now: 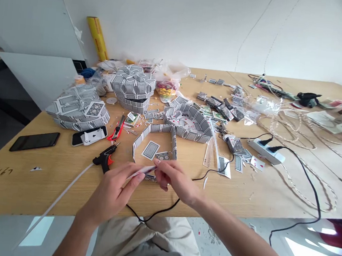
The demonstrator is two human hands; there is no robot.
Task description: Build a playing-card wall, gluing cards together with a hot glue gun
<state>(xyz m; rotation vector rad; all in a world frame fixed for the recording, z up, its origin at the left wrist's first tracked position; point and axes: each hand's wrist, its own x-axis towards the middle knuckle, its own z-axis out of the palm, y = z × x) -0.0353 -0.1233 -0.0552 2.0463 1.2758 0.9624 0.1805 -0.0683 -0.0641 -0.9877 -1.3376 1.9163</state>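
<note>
My left hand (115, 187) grips a playing card (142, 171) between thumb and fingers, tilted over the table's near side. The fingertips of my right hand (179, 180) pinch the far end of that card. Just beyond and partly under my hands stands a ring-shaped wall of folded playing cards (138, 141); my hands hide its near side. Inside the ring, one patterned card (150, 150) lies flat, and a second card (164, 156) is partly covered by my right hand. A black glue gun (105, 156) rests left of the ring.
Behind the ring is a card-built tray (199, 137) holding loose cards. Card-built boxes (133, 84) stand back left, near a red utility knife (117, 128) and a phone (34, 141). A power strip (266, 151) with black cables lies right. One cable crosses the table's front edge.
</note>
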